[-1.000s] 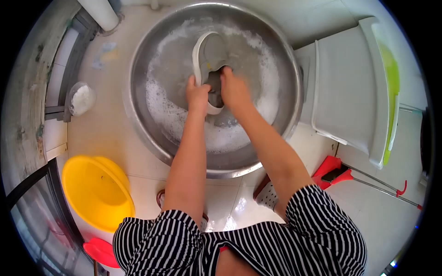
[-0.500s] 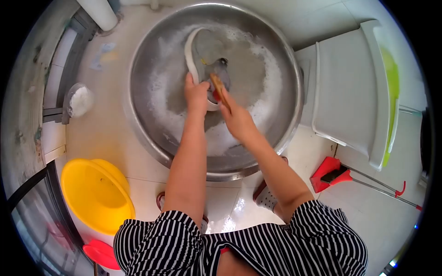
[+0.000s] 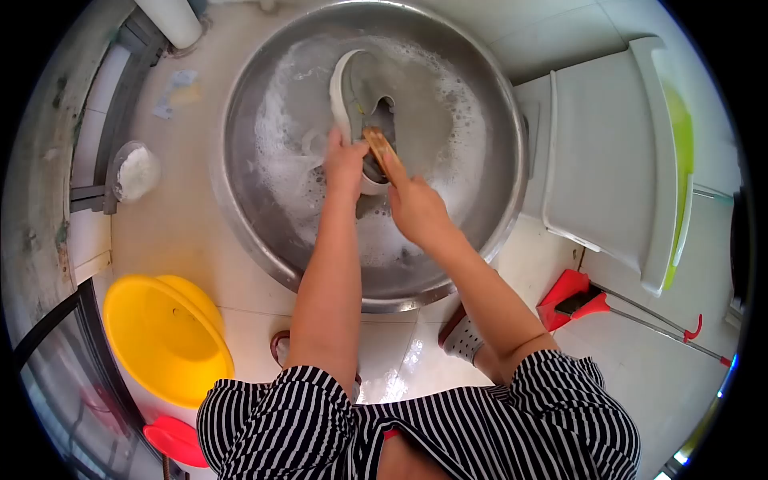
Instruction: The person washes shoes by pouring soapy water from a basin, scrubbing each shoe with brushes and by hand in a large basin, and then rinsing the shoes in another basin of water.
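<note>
A grey shoe with a white sole (image 3: 342,94) lies partly under soapy water in a large round metal basin (image 3: 240,216). My left hand (image 3: 346,166) is closed on the shoe's left edge near its heel end. In my right hand (image 3: 416,208) is a wooden brush (image 3: 379,150), its far end at the shoe's opening. The brush's underside and any bristles are hidden. White foam (image 3: 276,152) rings the water around the shoe.
A yellow basin (image 3: 164,340) and a red basin (image 3: 176,440) are at the lower left. A container of white powder (image 3: 138,173) stands left of the metal basin. At the right are a grey-white bin (image 3: 600,160) and a red dustpan (image 3: 570,300).
Since the earliest frame, the brush has come into view in my right hand at the shoe's opening. My left hand has kept its hold while the shoe has shifted slightly.
</note>
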A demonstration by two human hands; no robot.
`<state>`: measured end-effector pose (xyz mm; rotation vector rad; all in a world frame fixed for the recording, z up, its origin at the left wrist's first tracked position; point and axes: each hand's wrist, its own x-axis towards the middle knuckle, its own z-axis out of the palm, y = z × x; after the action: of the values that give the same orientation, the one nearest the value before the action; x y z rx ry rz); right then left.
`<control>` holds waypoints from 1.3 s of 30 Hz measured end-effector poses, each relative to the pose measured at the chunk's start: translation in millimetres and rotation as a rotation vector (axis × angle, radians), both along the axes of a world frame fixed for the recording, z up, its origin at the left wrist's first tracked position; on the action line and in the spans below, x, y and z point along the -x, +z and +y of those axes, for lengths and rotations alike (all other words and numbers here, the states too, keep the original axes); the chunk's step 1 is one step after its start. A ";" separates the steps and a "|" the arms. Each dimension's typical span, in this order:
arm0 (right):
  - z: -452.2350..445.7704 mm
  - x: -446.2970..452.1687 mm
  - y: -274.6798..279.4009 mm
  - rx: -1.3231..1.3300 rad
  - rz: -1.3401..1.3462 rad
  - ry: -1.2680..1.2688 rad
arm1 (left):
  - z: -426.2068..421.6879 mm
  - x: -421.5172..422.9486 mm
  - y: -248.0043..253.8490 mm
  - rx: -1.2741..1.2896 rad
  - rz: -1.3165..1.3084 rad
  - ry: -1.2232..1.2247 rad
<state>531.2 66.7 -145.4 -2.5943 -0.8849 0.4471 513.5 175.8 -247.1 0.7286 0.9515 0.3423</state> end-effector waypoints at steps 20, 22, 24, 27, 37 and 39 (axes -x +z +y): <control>25.1 -62.7 -34.0 -0.020 -0.174 -0.165 | 0.5 3.1 27.6 -0.207 -0.063 -0.294; 27.3 -68.1 -40.4 0.108 -0.147 -0.206 | 12.7 7.5 37.6 -0.045 -0.157 -0.283; 28.5 -64.5 -51.7 -0.102 -0.112 -0.246 | 8.5 7.3 27.5 0.103 -0.395 -0.192; 31.8 -67.0 -51.6 -0.220 -0.094 -0.337 | 3.0 10.0 27.9 0.672 -0.581 -0.168; -43.7 -23.7 10.1 -0.231 0.326 0.064 | 17.3 14.9 17.0 0.739 -0.459 -0.238; -39.0 -40.3 10.0 0.033 0.110 -0.083 | 12.6 14.3 20.2 0.786 -0.435 -0.279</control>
<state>571.5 27.7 -135.5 -2.5969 -0.7362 0.5791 499.2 188.5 -226.9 0.0465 0.4893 -0.1284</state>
